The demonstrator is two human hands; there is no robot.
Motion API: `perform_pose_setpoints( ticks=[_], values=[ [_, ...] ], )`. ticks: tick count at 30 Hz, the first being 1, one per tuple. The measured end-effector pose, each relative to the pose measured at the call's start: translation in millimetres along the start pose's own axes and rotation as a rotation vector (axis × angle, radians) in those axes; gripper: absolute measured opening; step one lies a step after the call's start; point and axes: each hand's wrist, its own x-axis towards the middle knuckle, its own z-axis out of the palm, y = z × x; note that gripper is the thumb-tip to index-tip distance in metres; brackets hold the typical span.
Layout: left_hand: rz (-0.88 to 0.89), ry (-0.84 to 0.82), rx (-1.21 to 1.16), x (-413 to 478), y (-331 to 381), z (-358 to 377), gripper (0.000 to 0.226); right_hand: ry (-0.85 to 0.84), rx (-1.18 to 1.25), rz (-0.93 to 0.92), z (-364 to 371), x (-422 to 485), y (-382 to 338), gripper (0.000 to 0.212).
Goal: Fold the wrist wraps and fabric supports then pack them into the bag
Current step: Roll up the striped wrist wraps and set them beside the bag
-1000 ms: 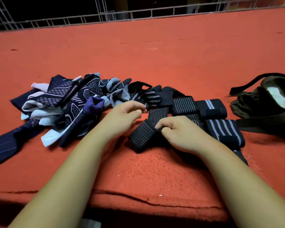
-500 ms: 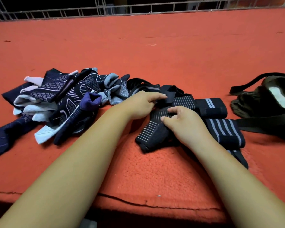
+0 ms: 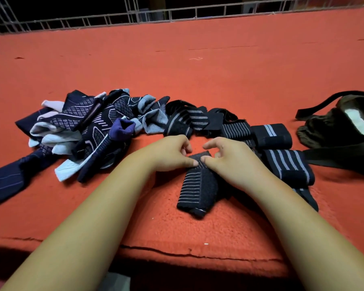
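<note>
A black wrist wrap with thin grey stripes (image 3: pixel 198 190) lies lengthwise on the orange felt surface in front of me. My left hand (image 3: pixel 168 154) and my right hand (image 3: pixel 229 158) both pinch its far end, thumbs side by side on top. Several folded striped wraps (image 3: pixel 286 162) lie just right of my right hand, one rolled black wrap (image 3: pixel 271 136) behind them. A heap of navy, grey and white fabric supports (image 3: pixel 88 131) sits to the left. The dark olive bag (image 3: pixel 343 127) lies open at the right edge.
The orange felt table (image 3: pixel 198 70) stretches far back to a white wire grid fence (image 3: pixel 177 14). Its front edge (image 3: pixel 177 253) shows a crack just below my forearms. The bag's black strap (image 3: pixel 334 160) trails toward the folded wraps.
Both hands pulled back from the pile toward me and now pinch the far end of the striped wrap together; the wrap lies straighter, lengthwise toward me.
</note>
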Motion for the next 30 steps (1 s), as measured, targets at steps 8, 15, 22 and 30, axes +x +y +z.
perform_pose_setpoints(
  ticks=[8,15,22,30],
  values=[
    [-0.024,0.249,-0.63,-14.5,-5.1,1.0,0.018,-0.089,0.19,-0.231,-8.6,-3.3,3.0,0.055],
    [0.131,0.417,-1.03,-34.0,26.2,-24.7,0.009,-0.133,0.772,-0.089,-4.5,-5.2,-1.3,0.048],
    [0.115,0.498,-1.117,-35.0,35.6,-25.4,0.012,-0.327,0.849,-0.07,-11.3,-15.6,-9.9,0.015],
    [0.057,0.525,-1.167,-29.7,35.9,-19.7,0.008,0.027,0.655,-0.096,-5.6,-7.6,-8.9,0.026]
  ],
)
